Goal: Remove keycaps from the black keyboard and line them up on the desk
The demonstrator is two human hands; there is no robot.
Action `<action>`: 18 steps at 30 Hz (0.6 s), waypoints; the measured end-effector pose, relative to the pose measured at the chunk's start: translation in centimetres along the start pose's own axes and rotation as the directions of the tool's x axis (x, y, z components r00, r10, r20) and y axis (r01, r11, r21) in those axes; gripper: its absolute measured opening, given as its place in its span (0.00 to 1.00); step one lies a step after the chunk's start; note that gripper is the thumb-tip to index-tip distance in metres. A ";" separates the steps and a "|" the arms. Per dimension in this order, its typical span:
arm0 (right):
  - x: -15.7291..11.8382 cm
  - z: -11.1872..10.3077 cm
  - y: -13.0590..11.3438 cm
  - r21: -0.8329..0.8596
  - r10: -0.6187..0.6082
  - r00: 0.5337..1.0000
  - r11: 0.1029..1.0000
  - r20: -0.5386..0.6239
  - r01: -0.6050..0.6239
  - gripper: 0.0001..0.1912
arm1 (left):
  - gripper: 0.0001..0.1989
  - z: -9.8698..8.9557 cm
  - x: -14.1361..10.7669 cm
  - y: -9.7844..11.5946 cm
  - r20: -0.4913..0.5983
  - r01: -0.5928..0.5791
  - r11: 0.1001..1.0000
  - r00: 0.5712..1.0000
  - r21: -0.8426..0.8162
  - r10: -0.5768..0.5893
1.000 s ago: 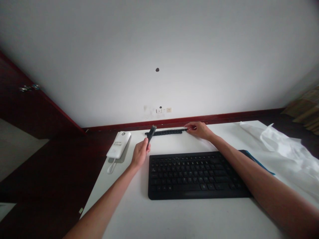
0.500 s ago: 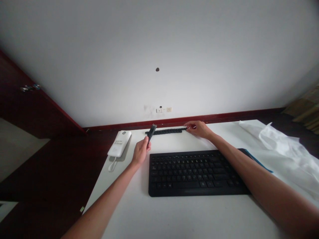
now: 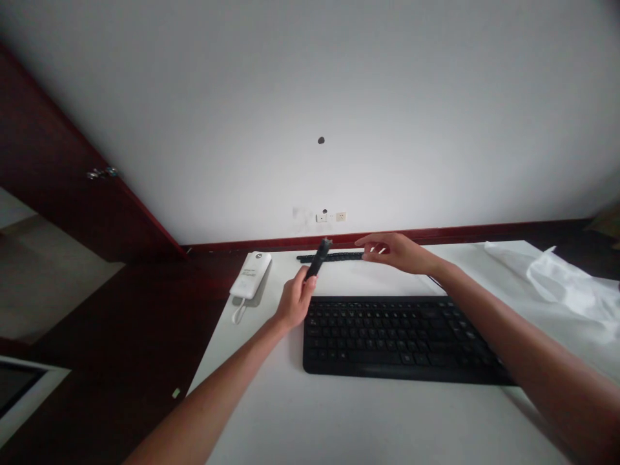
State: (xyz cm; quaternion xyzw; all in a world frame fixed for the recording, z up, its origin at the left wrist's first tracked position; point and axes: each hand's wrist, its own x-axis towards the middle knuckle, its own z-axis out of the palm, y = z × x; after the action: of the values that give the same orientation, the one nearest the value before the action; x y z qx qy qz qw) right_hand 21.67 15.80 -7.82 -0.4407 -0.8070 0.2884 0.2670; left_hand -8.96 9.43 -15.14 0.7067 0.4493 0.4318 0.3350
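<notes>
My left hand [image 3: 296, 298] is closed round a slim black object [image 3: 318, 258], tilted up to the right, above the left end of a black keyboard [image 3: 382, 336]. My right hand [image 3: 398, 252] is raised at the far side of the white table [image 3: 387, 413], its fingers apart and nothing seen between them. Beside its fingertips lies a row of small black pieces [image 3: 343, 257] along the far edge; my hand hides the row's right end. The right forearm covers part of the keyboard's right side.
At the table's back left lies a white power bank [image 3: 250, 276] with a strap. Crumpled white sheeting [image 3: 562, 278] covers the right side. A wall with sockets [image 3: 341, 217] stands behind; a dark red door [image 3: 72, 161] is at left.
My right hand's fingers have opened and lifted off the right end of the black row. The whole view has shifted, so the table appears further right. My left hand still holds the slim black object.
</notes>
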 end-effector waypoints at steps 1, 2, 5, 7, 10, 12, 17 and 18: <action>-0.3 0.2 -1.9 0.065 -0.017 0.996 0.998 0.086 0.011 0.26 | 0.18 0.0 -0.3 0.5 0.048 -0.060 0.995 0.997 0.083 0.056; -0.6 0.6 -3.6 0.125 -0.052 0.985 0.992 0.167 0.032 0.30 | 0.17 0.0 -0.6 1.1 0.099 -0.124 0.982 0.989 0.141 0.110; -1.5 2.4 -7.6 0.294 -0.151 0.962 0.952 0.226 0.080 0.32 | 0.15 0.2 -1.3 2.3 0.197 -0.265 0.942 0.954 0.208 0.225; -1.8 3.6 -9.0 0.404 -0.181 0.963 0.911 0.201 0.086 0.26 | 0.16 0.5 -1.6 2.7 0.196 -0.302 0.928 0.945 0.219 0.261; -2.5 4.3 -9.3 0.463 -0.171 0.975 0.882 0.144 0.086 0.20 | 0.19 0.9 -1.8 3.3 0.206 -0.312 0.926 0.941 0.213 0.270; -3.3 3.8 -8.4 0.419 -0.105 0.994 0.905 0.044 0.077 0.20 | 0.17 1.0 -1.8 3.7 0.234 -0.317 0.918 0.936 0.238 0.263; -7.1 -0.1 -2.5 0.240 0.098 0.955 0.970 -0.281 -0.029 0.24 | 0.10 1.4 -1.8 4.2 0.292 -0.404 0.850 0.903 0.336 0.314; -8.1 -0.8 -0.9 0.246 0.156 0.926 0.967 -0.343 -0.072 0.25 | 0.09 1.6 -1.9 4.2 0.305 -0.428 0.837 0.892 0.341 0.332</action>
State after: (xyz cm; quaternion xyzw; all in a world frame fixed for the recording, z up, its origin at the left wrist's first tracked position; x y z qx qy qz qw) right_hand 25.56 8.58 -8.07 -0.4987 -0.6786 0.3091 0.4418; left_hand -6.48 6.02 -12.79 0.8811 0.3348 0.3029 0.1407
